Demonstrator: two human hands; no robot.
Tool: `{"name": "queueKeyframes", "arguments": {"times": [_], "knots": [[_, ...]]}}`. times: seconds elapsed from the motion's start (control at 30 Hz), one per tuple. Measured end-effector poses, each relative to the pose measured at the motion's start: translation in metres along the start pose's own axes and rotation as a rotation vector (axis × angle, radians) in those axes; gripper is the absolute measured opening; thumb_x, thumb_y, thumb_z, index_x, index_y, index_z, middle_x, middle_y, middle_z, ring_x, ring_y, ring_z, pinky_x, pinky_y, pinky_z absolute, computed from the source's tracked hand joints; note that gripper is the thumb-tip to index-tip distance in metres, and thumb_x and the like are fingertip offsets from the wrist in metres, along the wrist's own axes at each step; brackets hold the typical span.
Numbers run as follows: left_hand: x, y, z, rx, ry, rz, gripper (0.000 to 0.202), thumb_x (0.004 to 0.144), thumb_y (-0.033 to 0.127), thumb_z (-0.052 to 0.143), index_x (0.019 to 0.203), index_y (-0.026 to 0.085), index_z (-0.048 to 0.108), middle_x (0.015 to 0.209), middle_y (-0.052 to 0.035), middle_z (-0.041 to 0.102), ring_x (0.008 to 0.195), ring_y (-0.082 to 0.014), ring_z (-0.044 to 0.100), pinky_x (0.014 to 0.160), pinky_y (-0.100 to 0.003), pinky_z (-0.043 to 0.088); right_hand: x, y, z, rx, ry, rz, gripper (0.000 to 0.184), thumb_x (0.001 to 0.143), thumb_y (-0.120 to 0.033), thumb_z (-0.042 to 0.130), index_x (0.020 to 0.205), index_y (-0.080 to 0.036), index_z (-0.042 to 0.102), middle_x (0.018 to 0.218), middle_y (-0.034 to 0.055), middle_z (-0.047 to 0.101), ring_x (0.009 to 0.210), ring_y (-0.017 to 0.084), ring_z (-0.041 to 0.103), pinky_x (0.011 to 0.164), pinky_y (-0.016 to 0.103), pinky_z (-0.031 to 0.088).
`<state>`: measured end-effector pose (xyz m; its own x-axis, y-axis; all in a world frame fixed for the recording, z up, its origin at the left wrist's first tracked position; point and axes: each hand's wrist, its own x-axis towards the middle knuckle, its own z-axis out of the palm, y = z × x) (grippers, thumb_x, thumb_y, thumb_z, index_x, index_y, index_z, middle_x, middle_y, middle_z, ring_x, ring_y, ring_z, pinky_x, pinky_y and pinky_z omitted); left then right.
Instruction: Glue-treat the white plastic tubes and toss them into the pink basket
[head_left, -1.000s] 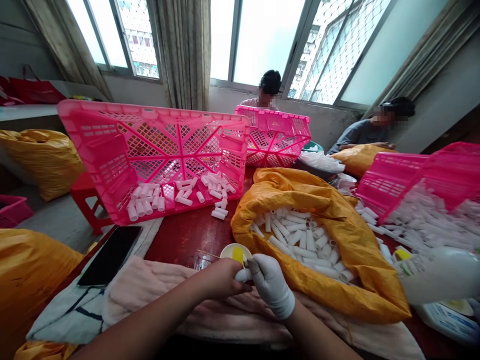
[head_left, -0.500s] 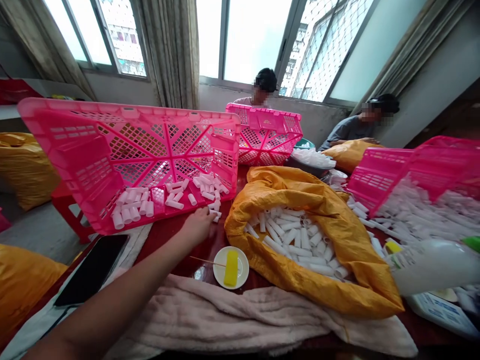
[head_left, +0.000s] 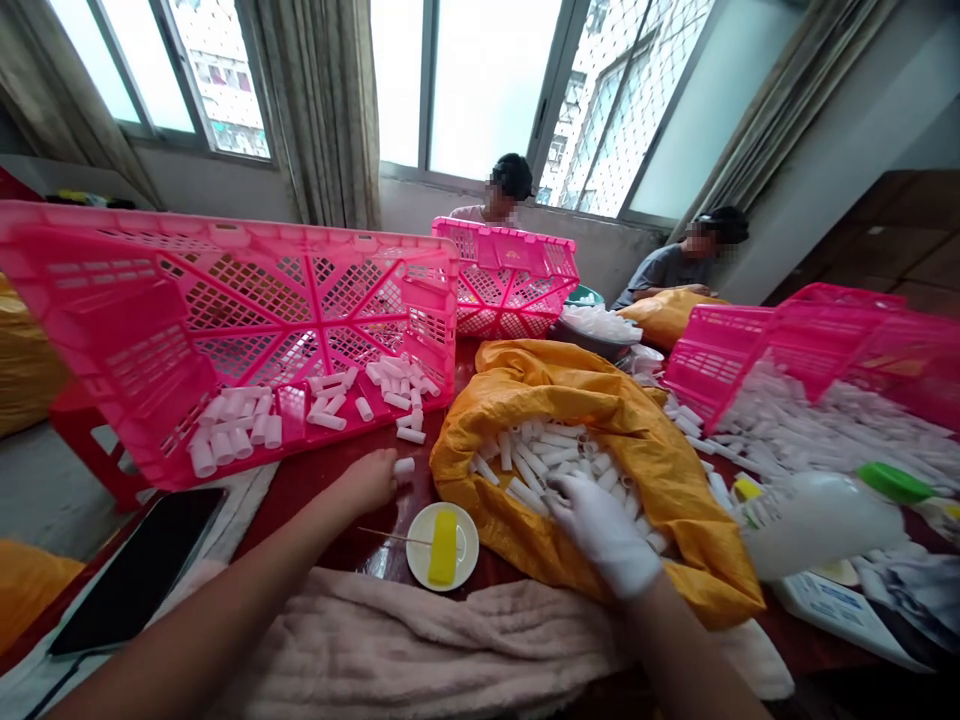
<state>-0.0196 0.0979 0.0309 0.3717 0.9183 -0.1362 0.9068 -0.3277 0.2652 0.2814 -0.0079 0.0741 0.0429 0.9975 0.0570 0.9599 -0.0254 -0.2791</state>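
My left hand [head_left: 369,484] is bare and closed round a short white tube [head_left: 405,466], one end of which sticks out to the right. It hovers over or rests on the dark red table, just left of the yellow sack [head_left: 517,375]. In a white glove, my right hand [head_left: 592,515] reaches into that sack among many longer white tubes [head_left: 551,440]. Its fingertips touch the tubes, but whether they grip one is not visible. Short white tubes [head_left: 240,420] lie in the pink basket [head_left: 300,330], which stands on its side.
A small white dish [head_left: 469,545] holds a yellow block [head_left: 444,548] and a thin stick. A towel [head_left: 435,640] lies along the front edge, with a phone [head_left: 139,570] at left and a bottle [head_left: 825,520] at right. Two people sit behind more pink baskets [head_left: 517,275].
My left hand has drawn back from the basket's edge toward me, now with a short white tube. My gloved right hand has come into view, over the sack. The view has shifted right.
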Motion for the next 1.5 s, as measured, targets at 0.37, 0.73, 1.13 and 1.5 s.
{"name": "queueKeyframes", "arguments": {"times": [0.37,0.73,1.13,1.5], "knots": [[-0.066,0.01,0.028,-0.193,-0.035,0.034,0.023,0.078,0.039,0.042,0.077,0.019,0.053,0.082,-0.0031,0.061,0.074,-0.0159,0.056,0.062,-0.023,0.035,0.017,-0.062,0.035,0.423,-0.107,-0.395,0.027,0.089,-0.032,0.033,0.105,-0.021,0.053,0.093,0.0041,0.062,0.084,0.016,0.058,0.076,0.026,0.045],[-0.064,0.008,0.036,-0.142,-0.01,0.083,0.021,0.08,0.037,0.041,0.079,0.02,0.052,0.083,-0.0039,0.061,0.077,-0.0171,0.056,0.065,-0.025,0.038,0.0,-0.059,0.072,0.169,-0.021,-0.633,0.025,0.084,-0.014,0.044,0.107,-0.018,0.051,0.103,0.0081,0.055,0.093,0.018,0.051,0.082,0.033,0.044],[-0.067,0.01,0.032,-0.139,-0.006,0.086,0.02,0.081,0.036,0.041,0.08,0.019,0.052,0.084,-0.0045,0.061,0.078,-0.0168,0.056,0.067,-0.025,0.038,-0.011,-0.065,0.066,0.118,0.011,-0.66,0.025,0.082,-0.013,0.048,0.106,-0.017,0.052,0.109,0.0089,0.055,0.104,0.023,0.046,0.09,0.042,0.038],[-0.067,0.013,0.03,-0.097,-0.027,0.05,0.028,0.081,0.041,0.039,0.081,0.018,0.054,0.082,-0.0058,0.061,0.075,-0.0184,0.056,0.064,-0.027,0.038,-0.033,-0.063,0.057,0.021,-0.046,-0.95,0.015,0.085,-0.017,0.046,0.089,-0.02,0.06,0.083,0.0056,0.06,0.082,0.019,0.054,0.07,0.034,0.044]]}}
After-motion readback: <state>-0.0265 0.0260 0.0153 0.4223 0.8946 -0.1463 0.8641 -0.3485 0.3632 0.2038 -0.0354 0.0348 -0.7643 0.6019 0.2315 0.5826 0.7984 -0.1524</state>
